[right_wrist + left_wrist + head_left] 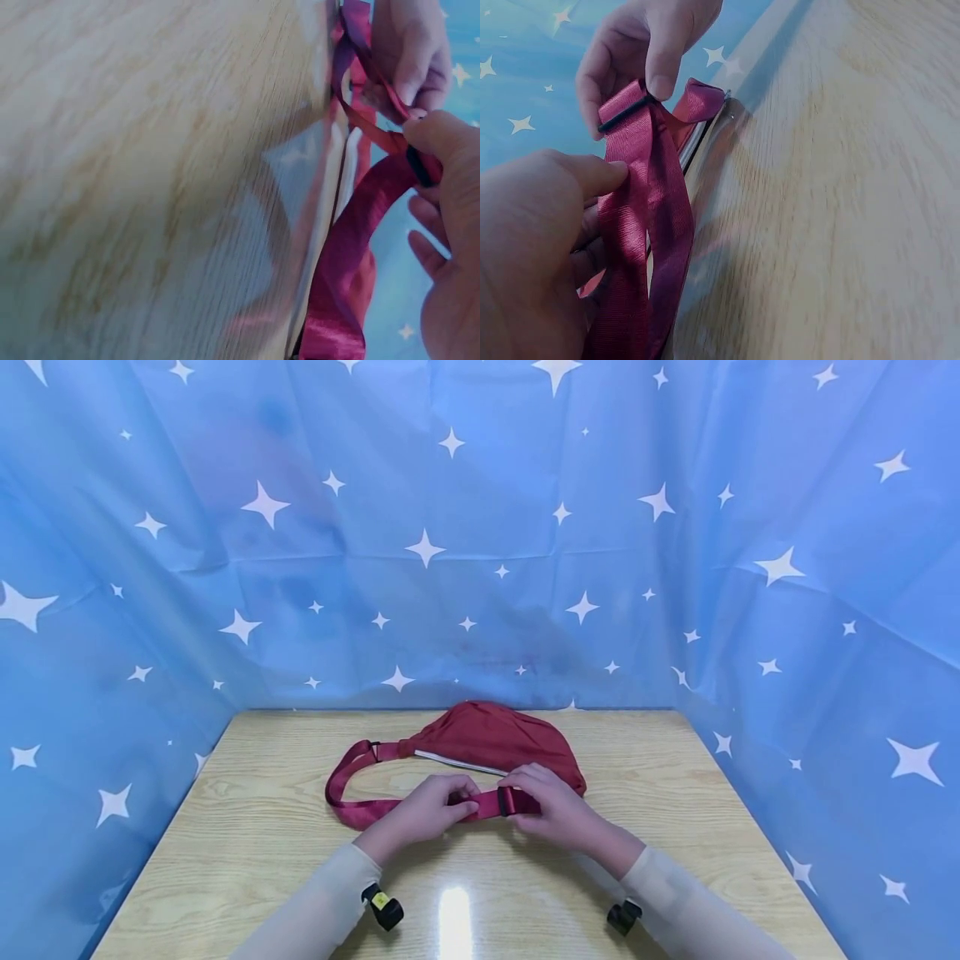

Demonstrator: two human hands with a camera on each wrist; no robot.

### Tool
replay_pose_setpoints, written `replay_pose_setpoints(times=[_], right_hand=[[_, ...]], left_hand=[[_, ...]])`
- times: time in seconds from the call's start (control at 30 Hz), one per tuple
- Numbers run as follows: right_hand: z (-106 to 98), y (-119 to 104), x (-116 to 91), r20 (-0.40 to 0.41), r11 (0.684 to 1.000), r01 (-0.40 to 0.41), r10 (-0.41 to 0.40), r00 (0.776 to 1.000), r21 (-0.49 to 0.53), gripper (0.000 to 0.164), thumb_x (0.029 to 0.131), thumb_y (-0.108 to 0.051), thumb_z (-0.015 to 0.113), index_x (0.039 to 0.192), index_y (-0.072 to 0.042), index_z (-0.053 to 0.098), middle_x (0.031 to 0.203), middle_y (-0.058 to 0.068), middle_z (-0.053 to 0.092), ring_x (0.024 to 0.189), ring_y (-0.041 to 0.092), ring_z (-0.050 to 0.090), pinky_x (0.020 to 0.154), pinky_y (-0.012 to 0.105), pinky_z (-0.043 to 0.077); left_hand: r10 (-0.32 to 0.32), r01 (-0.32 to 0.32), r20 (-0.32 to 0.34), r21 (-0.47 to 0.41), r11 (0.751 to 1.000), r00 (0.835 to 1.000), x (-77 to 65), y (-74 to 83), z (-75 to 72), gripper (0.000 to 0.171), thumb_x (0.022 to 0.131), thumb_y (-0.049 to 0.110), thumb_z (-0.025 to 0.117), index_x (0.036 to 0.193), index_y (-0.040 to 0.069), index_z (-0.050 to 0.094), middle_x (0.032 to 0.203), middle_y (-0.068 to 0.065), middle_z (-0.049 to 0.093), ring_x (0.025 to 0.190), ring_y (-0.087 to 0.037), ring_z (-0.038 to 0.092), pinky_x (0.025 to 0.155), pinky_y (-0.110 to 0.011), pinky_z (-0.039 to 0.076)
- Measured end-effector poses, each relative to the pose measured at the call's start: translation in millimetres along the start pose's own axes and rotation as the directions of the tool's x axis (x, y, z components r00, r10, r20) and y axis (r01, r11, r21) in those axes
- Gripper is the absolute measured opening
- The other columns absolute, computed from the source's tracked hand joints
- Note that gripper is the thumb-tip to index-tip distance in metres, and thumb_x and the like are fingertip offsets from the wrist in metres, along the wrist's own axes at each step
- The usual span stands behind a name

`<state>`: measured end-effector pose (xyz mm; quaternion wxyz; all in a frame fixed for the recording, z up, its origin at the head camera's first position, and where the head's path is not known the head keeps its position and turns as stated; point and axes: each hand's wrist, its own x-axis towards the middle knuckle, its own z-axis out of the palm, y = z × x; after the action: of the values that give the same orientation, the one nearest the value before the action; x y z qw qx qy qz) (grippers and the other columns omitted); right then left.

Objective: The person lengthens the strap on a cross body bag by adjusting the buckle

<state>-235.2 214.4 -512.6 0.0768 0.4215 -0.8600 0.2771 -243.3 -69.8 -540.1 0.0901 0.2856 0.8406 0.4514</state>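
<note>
A dark red waist bag (495,735) with a pale zipper lies on the table, its strap (363,812) looping out to the left and back along the front. My left hand (431,808) pinches the strap between thumb and fingers just left of a black slider buckle (506,802). On the other side, my right hand (551,806) grips the strap at that buckle, thumb and fingertips around its edge. In the left wrist view the slider (626,114) sits across the doubled webbing, above the left thumb. The right wrist view shows the strap (360,217) running down from the right hand (457,187).
The wooden table (262,793) reaches back to a blue curtain (480,610) with white stars, which also hangs along both sides. A second black slider (374,750) sits on the strap near the bag's left end. Each sleeve bears a black wrist camera (384,910).
</note>
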Motion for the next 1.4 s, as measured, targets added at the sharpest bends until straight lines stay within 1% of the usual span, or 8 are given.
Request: replay_pose_setpoints(times=[0.13, 0.33, 0.5, 0.6, 0.77, 0.97, 1.17, 1.4], right_hand=[[-1, -3, 2, 0.012, 1.000, -0.004, 0.004, 1.000, -0.005, 0.051, 0.090, -0.012, 0.092, 0.137, -0.009, 0.070, 0.131, -0.003, 0.069, 0.123, 0.018, 0.061, 0.104, 0.047, 0.054], [1, -5, 6, 0.030, 0.999, -0.016, 0.017, 0.999, -0.037, 0.050, 0.091, -0.015, 0.094, 0.135, -0.014, 0.070, 0.129, -0.004, 0.069, 0.120, 0.017, 0.060, 0.103, 0.047, 0.054], [6, -5, 9, 0.019, 0.998, 0.003, -0.002, 1.000, -0.063, 0.049, 0.089, -0.016, 0.096, 0.131, -0.015, 0.071, 0.125, -0.003, 0.070, 0.116, 0.017, 0.062, 0.103, 0.047, 0.054], [6, -5, 8, 0.011, 0.997, 0.005, -0.004, 1.000, -0.071, 0.050, 0.088, -0.016, 0.097, 0.131, -0.013, 0.072, 0.125, -0.001, 0.072, 0.116, 0.019, 0.063, 0.104, 0.048, 0.054], [4, -6, 7, 0.020, 0.996, -0.038, 0.039, 0.999, -0.076, 0.052, 0.089, -0.018, 0.096, 0.135, -0.011, 0.072, 0.128, -0.001, 0.071, 0.120, 0.019, 0.063, 0.105, 0.050, 0.054], [1, -6, 7, 0.038, 0.997, -0.057, 0.060, 0.997, -0.061, 0.051, 0.091, -0.017, 0.094, 0.136, -0.010, 0.071, 0.128, -0.001, 0.070, 0.120, 0.019, 0.062, 0.106, 0.049, 0.054], [2, -8, 10, 0.040, 0.997, -0.043, 0.046, 0.998, -0.066, 0.052, 0.088, -0.016, 0.097, 0.132, -0.011, 0.071, 0.126, -0.002, 0.071, 0.117, 0.019, 0.063, 0.104, 0.049, 0.055], [5, -10, 15, 0.031, 0.994, -0.009, 0.012, 0.999, -0.109, 0.052, 0.085, -0.015, 0.099, 0.129, -0.012, 0.071, 0.123, 0.000, 0.073, 0.114, 0.020, 0.065, 0.103, 0.049, 0.054]], left_hand=[[0.012, -0.012, -0.008, 0.008, 1.000, 1.000, 1.1, 3.5, -1.0, 0.007, 0.110, 0.019, 0.071, 0.109, 0.024, 0.075, 0.093, 0.013, 0.069, 0.086, -0.007, 0.062, 0.085, -0.031, 0.054], [0.037, -0.037, 0.005, -0.008, 0.999, 0.999, 5.6, 11.8, -1.2, 0.007, 0.110, 0.017, 0.072, 0.108, 0.021, 0.076, 0.093, 0.012, 0.070, 0.086, -0.006, 0.062, 0.084, -0.030, 0.054], [0.027, -0.027, 0.016, -0.019, 0.999, 1.000, 7.7, 15.3, -0.1, 0.007, 0.111, 0.018, 0.071, 0.106, 0.022, 0.076, 0.090, 0.012, 0.071, 0.084, -0.006, 0.062, 0.082, -0.029, 0.053], [0.021, -0.022, 0.023, 0.012, 1.000, 1.000, 7.1, 14.3, -2.2, 0.006, 0.111, 0.021, 0.072, 0.109, 0.023, 0.077, 0.094, 0.014, 0.072, 0.087, -0.005, 0.064, 0.084, -0.030, 0.054], [-0.007, 0.003, 0.033, 0.111, 0.994, 0.999, 3.4, 8.2, -11.4, 0.006, 0.110, 0.026, 0.073, 0.113, 0.026, 0.078, 0.099, 0.018, 0.072, 0.092, -0.003, 0.067, 0.090, -0.034, 0.056], [-0.004, 0.000, 0.034, 0.120, 0.993, 0.999, 2.5, 2.7, -16.9, 0.009, 0.111, 0.023, 0.070, 0.105, 0.026, 0.077, 0.091, 0.016, 0.070, 0.084, -0.005, 0.063, 0.082, -0.032, 0.054], [0.016, -0.021, 0.039, 0.123, 0.992, 0.999, 6.6, 8.7, -14.3, 0.011, 0.111, 0.022, 0.070, 0.103, 0.025, 0.076, 0.087, 0.015, 0.069, 0.078, -0.005, 0.059, 0.076, -0.030, 0.052], [0.023, -0.029, 0.050, 0.128, 0.991, 0.998, 12.2, 15.8, -10.7, 0.013, 0.112, 0.024, 0.069, 0.107, 0.018, 0.080, 0.086, 0.015, 0.067, 0.074, -0.004, 0.056, 0.071, -0.029, 0.050]])
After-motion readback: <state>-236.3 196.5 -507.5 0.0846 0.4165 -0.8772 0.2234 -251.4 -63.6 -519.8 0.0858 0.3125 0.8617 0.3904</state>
